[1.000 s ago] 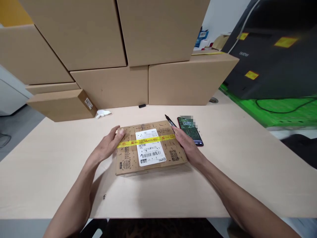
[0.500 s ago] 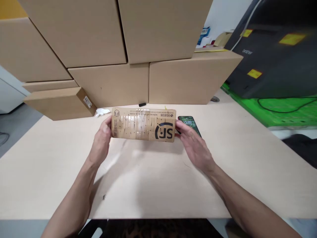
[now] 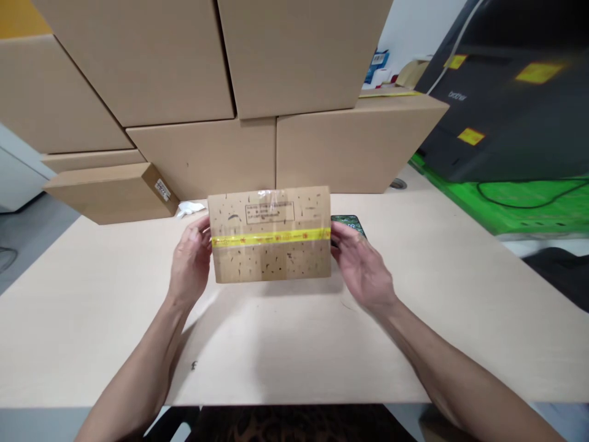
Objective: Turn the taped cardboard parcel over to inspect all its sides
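A brown cardboard box (image 3: 271,261) with yellow tape across its middle is held up above the table, its broad taped face towards me. My left hand (image 3: 191,261) grips its left end, and my right hand (image 3: 363,264) grips the right end. Some fingertips are hidden behind the box ends. Just behind my right hand lies a phone (image 3: 348,220), partly covered by the hand and the box.
Large cardboard boxes (image 3: 207,159) are stacked along the back of the pale table (image 3: 294,344). At the back left, a flat carton (image 3: 105,193) stands near a crumpled white tissue (image 3: 190,209). A dark Brother machine (image 3: 506,116) rests on a green surface (image 3: 515,209) at the right.
The box has been turned between my hands: the narrow side with the SF print has gone from view, and the broad face with yellow tape now shows. The phone is more covered.
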Demonstrator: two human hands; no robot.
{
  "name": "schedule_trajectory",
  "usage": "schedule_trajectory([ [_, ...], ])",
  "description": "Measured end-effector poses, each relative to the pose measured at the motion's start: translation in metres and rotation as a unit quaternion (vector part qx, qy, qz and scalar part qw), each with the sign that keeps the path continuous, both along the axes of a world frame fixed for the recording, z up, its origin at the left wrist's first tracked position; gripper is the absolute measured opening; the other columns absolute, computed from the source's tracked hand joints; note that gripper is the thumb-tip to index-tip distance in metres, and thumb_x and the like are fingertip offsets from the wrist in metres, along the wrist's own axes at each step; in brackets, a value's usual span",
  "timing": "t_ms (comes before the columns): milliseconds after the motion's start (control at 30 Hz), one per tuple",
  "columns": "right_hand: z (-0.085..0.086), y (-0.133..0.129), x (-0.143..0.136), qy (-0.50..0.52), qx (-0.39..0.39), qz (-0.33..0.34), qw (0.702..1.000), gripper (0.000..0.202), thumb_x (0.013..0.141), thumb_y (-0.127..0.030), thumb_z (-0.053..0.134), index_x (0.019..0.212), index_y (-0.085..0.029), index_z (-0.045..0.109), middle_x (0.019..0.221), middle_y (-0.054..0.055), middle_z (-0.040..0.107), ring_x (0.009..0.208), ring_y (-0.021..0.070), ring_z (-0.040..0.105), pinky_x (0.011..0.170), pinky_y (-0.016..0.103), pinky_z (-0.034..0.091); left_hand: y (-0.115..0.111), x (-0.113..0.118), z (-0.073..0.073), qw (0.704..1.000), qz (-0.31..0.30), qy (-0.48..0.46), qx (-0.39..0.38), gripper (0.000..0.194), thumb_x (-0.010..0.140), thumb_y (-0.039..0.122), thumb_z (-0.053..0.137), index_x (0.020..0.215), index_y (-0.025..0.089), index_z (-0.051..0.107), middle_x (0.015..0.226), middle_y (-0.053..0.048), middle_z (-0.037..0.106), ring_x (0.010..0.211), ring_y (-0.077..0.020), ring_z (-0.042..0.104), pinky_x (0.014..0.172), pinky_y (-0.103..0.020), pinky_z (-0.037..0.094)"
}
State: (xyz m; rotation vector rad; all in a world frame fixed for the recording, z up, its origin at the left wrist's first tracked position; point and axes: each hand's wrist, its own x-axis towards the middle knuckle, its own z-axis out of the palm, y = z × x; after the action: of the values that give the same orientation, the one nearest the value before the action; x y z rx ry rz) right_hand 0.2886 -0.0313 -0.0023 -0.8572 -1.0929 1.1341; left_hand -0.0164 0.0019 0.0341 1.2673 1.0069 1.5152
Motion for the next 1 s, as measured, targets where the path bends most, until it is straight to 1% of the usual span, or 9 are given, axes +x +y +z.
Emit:
schedule_trajectory([
  [100,-0.002,0.003,0.0,0.041,-0.017,-0.003,0.999,0.039,0.096,-0.06,0.063,0.123,-0.035,0.077,0.132,0.006,0.079,0.129,0.0323,0.068,0.106,0.055,0.056,0.005,-0.001,-0.004,1.0,-0.004,-0.021,-0.003,0.051,0.093,0.065,0.071,0.123,0.024,0.077,0.14,-0.009,0.076,0.137,-0.0327,0.066,0.114,-0.047,0.055],
  [233,-0.003,0.002,-0.003,0.066,-0.017,0.015,0.998,0.032,0.092,-0.057,0.072,0.116,-0.038,0.082,0.13,0.003,0.08,0.128,0.0306,0.068,0.105,0.052,0.055,0.007,0.006,-0.011,0.999,0.006,-0.031,-0.015,0.05,0.091,0.065,0.074,0.12,0.024,0.08,0.135,-0.006,0.079,0.14,-0.0309,0.064,0.118,-0.043,0.052],
  [400,0.006,0.002,0.003,0.087,0.005,0.004,0.996,0.037,0.09,-0.063,0.07,0.112,-0.036,0.084,0.125,0.004,0.081,0.125,0.0316,0.069,0.105,0.052,0.055,0.005,0.004,-0.004,0.997,0.024,-0.07,0.024,0.055,0.093,0.077,0.063,0.102,0.027,0.083,0.113,-0.006,0.084,0.129,-0.0313,0.072,0.112,-0.047,0.057],
  [467,0.007,0.003,0.005,0.081,-0.007,-0.021,0.996,0.036,0.09,-0.062,0.071,0.112,-0.036,0.084,0.128,0.004,0.08,0.125,0.0315,0.069,0.106,0.052,0.055,0.006,0.002,-0.002,0.999,0.029,-0.043,-0.003,0.061,0.091,0.081,0.061,0.097,0.024,0.082,0.11,-0.009,0.085,0.125,-0.0334,0.074,0.109,-0.049,0.057],
  [533,0.005,0.003,0.005,0.063,-0.029,-0.032,0.997,0.034,0.091,-0.058,0.074,0.116,-0.037,0.081,0.134,0.003,0.078,0.128,0.0308,0.069,0.107,0.052,0.054,0.006,0.001,-0.004,0.998,0.019,0.002,-0.06,0.065,0.089,0.082,0.063,0.103,0.022,0.082,0.116,-0.011,0.084,0.125,-0.0355,0.073,0.108,-0.051,0.057],
  [633,0.0,0.002,0.001,0.036,-0.048,0.011,0.998,0.039,0.095,-0.056,0.073,0.13,-0.039,0.075,0.146,0.002,0.073,0.136,0.0301,0.065,0.112,0.052,0.052,0.007,0.003,-0.01,0.99,-0.027,0.041,-0.134,0.064,0.087,0.079,0.068,0.118,0.024,0.079,0.133,-0.012,0.079,0.129,-0.0361,0.069,0.106,-0.051,0.057],
  [733,0.0,0.002,-0.002,0.059,-0.028,0.029,0.997,0.043,0.094,-0.061,0.071,0.131,-0.04,0.074,0.148,0.001,0.072,0.141,0.0312,0.062,0.115,0.054,0.051,0.006,0.003,-0.014,0.995,-0.049,0.003,-0.087,0.057,0.085,0.072,0.074,0.12,0.027,0.079,0.137,-0.008,0.077,0.13,-0.033,0.068,0.107,-0.047,0.057],
  [867,0.009,0.002,0.001,0.098,-0.018,0.012,0.995,0.048,0.088,-0.07,0.069,0.119,-0.036,0.08,0.139,0.004,0.077,0.139,0.0341,0.063,0.118,0.056,0.049,0.005,0.0,-0.007,0.996,-0.016,-0.085,0.016,0.042,0.087,0.066,0.075,0.109,0.031,0.082,0.115,-0.004,0.083,0.119,-0.0301,0.074,0.104,-0.045,0.059],
  [1000,0.011,0.003,0.002,0.1,-0.059,0.0,0.993,0.043,0.088,-0.068,0.069,0.108,-0.032,0.083,0.123,0.006,0.082,0.131,0.0333,0.068,0.115,0.054,0.05,0.008,-0.004,-0.001,0.996,0.004,-0.089,-0.014,0.045,0.084,0.069,0.076,0.097,0.026,0.083,0.11,-0.006,0.083,0.113,-0.0308,0.075,0.097,-0.043,0.06],
])
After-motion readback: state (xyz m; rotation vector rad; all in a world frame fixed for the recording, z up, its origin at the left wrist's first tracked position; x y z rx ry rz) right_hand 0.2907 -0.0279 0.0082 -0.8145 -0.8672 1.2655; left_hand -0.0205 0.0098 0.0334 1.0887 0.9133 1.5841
